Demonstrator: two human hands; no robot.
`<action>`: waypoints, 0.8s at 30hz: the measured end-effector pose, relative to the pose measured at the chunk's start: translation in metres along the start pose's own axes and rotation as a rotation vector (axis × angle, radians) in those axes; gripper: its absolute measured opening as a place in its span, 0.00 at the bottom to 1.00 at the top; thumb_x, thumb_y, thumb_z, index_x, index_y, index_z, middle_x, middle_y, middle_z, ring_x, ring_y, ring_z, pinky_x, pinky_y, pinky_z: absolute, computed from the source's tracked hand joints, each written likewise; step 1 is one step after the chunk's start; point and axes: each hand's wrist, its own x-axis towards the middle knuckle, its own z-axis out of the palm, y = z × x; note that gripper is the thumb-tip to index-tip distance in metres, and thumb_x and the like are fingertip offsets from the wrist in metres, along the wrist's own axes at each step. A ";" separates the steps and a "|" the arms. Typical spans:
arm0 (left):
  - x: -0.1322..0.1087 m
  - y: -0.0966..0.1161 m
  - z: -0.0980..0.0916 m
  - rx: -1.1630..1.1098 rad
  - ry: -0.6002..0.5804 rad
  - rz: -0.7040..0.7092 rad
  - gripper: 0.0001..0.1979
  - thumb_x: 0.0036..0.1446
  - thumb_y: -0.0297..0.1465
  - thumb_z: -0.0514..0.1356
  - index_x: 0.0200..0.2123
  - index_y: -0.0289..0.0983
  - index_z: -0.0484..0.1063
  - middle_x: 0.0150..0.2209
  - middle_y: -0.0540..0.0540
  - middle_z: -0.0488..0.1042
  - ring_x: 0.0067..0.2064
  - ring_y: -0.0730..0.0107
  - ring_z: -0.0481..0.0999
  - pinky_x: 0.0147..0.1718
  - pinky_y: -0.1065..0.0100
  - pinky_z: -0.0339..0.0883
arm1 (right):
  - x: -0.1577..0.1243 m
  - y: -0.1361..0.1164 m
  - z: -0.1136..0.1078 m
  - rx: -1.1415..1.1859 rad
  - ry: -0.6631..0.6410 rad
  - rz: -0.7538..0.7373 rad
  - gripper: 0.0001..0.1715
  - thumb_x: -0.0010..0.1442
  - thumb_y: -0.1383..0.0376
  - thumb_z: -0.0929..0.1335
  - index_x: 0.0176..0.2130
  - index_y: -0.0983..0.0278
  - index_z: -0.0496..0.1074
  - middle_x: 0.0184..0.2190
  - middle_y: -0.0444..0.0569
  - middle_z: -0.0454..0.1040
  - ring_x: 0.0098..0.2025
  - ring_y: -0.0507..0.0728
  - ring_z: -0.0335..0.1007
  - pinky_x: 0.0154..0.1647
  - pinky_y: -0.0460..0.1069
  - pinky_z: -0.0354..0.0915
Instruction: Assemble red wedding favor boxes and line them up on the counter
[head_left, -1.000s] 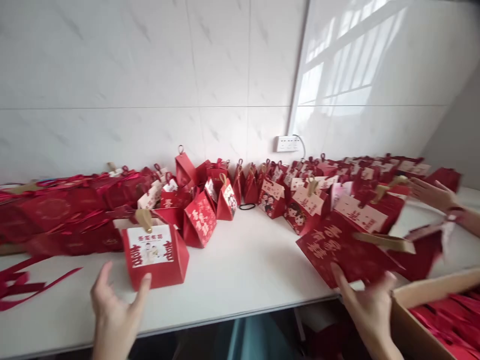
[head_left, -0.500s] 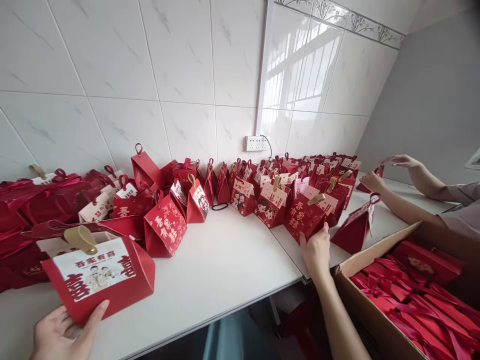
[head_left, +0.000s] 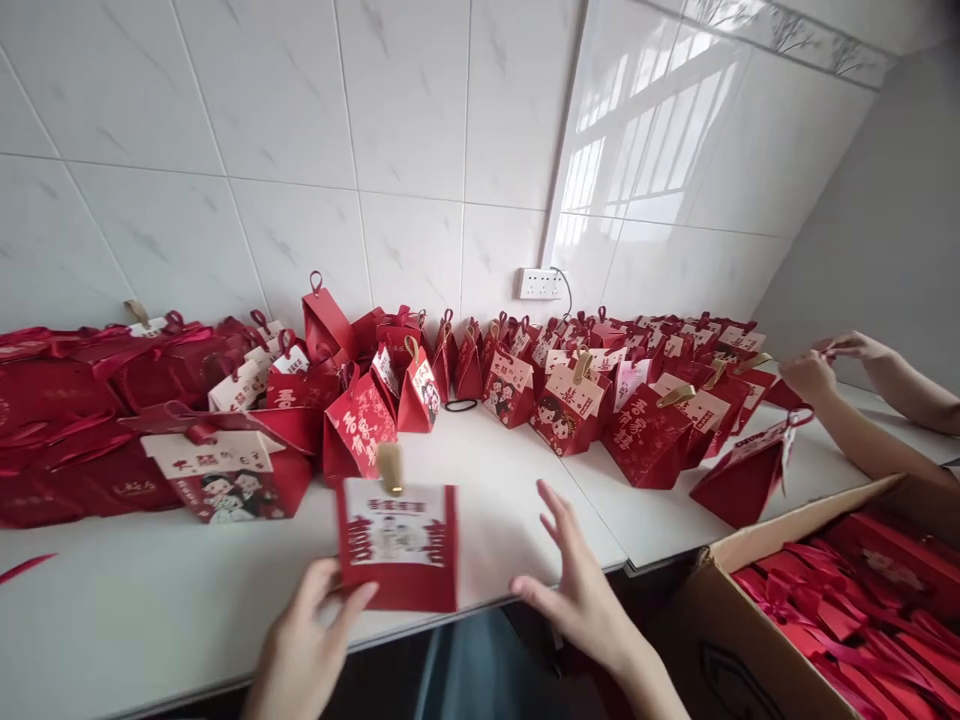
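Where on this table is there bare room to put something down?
Two patches of the white table: the middle, between the held box, the right hand and the red boxes behind; and the front left, between the left hand and the red ribbon. Along the wall it is crowded.

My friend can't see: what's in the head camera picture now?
A left hand holds a red box with a gold loop; the right hand is open and empty beside it. More red boxes crowd the white table, with another person's hands at right.
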 end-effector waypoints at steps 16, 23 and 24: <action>-0.017 0.041 0.040 0.381 -0.052 0.716 0.09 0.61 0.31 0.51 0.36 0.42 0.71 0.40 0.50 0.80 0.42 0.65 0.81 0.34 0.67 0.76 | 0.000 0.043 -0.033 -0.320 0.758 0.208 0.35 0.54 0.50 0.66 0.53 0.68 0.56 0.45 0.62 0.67 0.46 0.68 0.70 0.46 0.64 0.68; -0.015 0.044 0.041 0.427 -0.001 0.782 0.09 0.61 0.31 0.50 0.36 0.42 0.70 0.39 0.51 0.80 0.39 0.66 0.81 0.32 0.68 0.75 | 0.019 0.075 -0.053 -0.670 0.659 0.427 0.46 0.62 0.51 0.58 0.64 0.84 0.47 0.48 0.74 0.64 0.51 0.75 0.64 0.49 0.66 0.63; -0.015 0.043 0.041 0.424 -0.002 0.790 0.09 0.61 0.31 0.50 0.36 0.42 0.70 0.39 0.51 0.80 0.40 0.66 0.81 0.32 0.68 0.75 | 0.024 0.077 -0.053 -0.693 0.661 0.441 0.45 0.62 0.52 0.58 0.64 0.85 0.46 0.48 0.74 0.64 0.51 0.75 0.64 0.50 0.65 0.63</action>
